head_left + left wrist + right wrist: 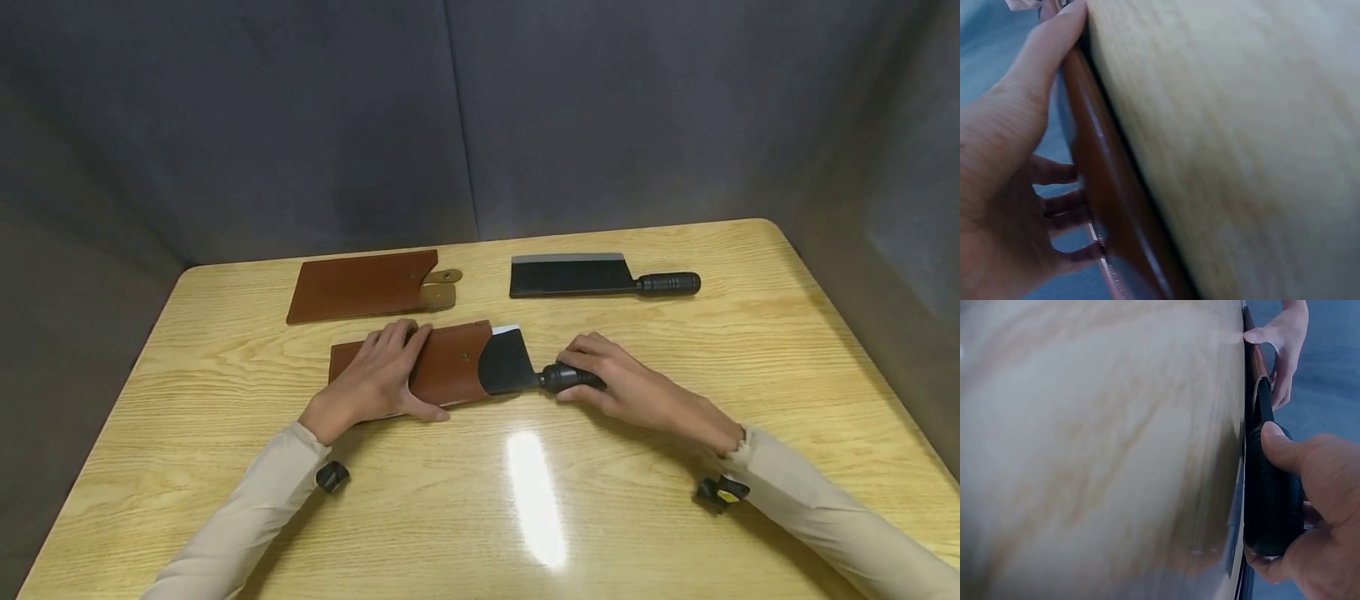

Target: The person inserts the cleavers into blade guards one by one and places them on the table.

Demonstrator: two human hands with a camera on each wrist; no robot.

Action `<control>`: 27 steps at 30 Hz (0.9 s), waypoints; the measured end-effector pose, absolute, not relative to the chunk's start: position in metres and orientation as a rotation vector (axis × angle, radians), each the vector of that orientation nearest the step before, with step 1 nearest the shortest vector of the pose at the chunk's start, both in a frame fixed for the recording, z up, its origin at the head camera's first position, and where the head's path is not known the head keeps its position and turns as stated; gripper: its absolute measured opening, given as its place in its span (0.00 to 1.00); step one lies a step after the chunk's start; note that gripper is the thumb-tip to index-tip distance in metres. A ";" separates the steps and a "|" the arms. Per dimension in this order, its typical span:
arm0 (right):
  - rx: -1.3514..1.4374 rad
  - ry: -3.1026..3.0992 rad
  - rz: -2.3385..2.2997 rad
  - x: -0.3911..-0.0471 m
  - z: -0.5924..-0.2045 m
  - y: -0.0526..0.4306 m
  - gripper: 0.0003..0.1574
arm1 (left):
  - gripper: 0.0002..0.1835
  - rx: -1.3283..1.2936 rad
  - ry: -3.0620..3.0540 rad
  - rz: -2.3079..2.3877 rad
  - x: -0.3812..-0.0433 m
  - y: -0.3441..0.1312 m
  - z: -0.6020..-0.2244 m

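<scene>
From the head, the landmark is the near sheath (453,379), brown leather, lying flat on the wooden table (435,533). Across it the left hand (375,379) holds the leather, bent fingers at the far edge and thumb along the near one, probably to keep it from sliding. Most of the near cleaver (506,362) is hidden inside the sheath; the heel of its blade and the neck show beyond the mouth, at the right end. Right of that mouth the right hand (630,383) grips the black handle (553,377), seemingly to keep the blade lined up with the leather. The pale strip on the blade, likely its cutting edge, faces away from the person. Just beyond the near sheath lies the far sheath (356,287), close to the left fingertips, so room there looks tight; beyond and to the right is the far cleaver (573,273). Bare wood runs on the sheath's near side, and rightward past the gripping hand to the table's side edge. At the left wrist, thumb and fingertips meet the sheath's leather. At the right wrist, the thumb presses the handle just outside the sheath's mouth, the other fingers curled around it.
</scene>
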State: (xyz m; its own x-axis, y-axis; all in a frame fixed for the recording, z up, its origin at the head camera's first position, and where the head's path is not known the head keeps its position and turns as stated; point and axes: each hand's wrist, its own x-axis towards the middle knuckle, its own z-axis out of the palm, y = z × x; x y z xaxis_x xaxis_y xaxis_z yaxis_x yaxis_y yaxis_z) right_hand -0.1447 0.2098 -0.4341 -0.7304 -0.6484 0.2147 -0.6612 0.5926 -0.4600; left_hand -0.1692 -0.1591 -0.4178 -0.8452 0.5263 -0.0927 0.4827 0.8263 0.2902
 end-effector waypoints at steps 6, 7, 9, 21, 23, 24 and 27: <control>1.136 -2.764 0.819 -0.144 -0.435 0.213 0.29 | 0.68 0.839 2.880 0.424 -0.175 -0.154 -0.423; 1.136 -2.764 0.822 -0.145 -0.434 0.213 0.28 | 0.68 0.848 2.887 0.423 -0.176 -0.153 -0.423; 1.143 -2.762 0.833 -0.145 -0.434 0.213 0.26 | 0.68 0.846 2.889 0.425 -0.177 -0.153 -0.423; 1.157 -2.788 0.872 -0.147 -0.432 0.199 0.23 | 0.68 0.915 2.907 0.415 -0.184 -0.146 -0.424; 1.156 -2.800 0.876 -0.147 -0.432 0.197 0.22 | 0.68 0.912 2.895 0.413 -0.184 -0.144 -0.423; 1.155 -2.804 0.877 -0.147 -0.432 0.197 0.21 | 0.68 0.912 2.889 0.408 -0.185 -0.143 -0.423; 1.149 -2.807 0.874 -0.147 -0.432 0.195 0.20 | 0.68 0.907 2.880 0.394 -0.185 -0.142 -0.423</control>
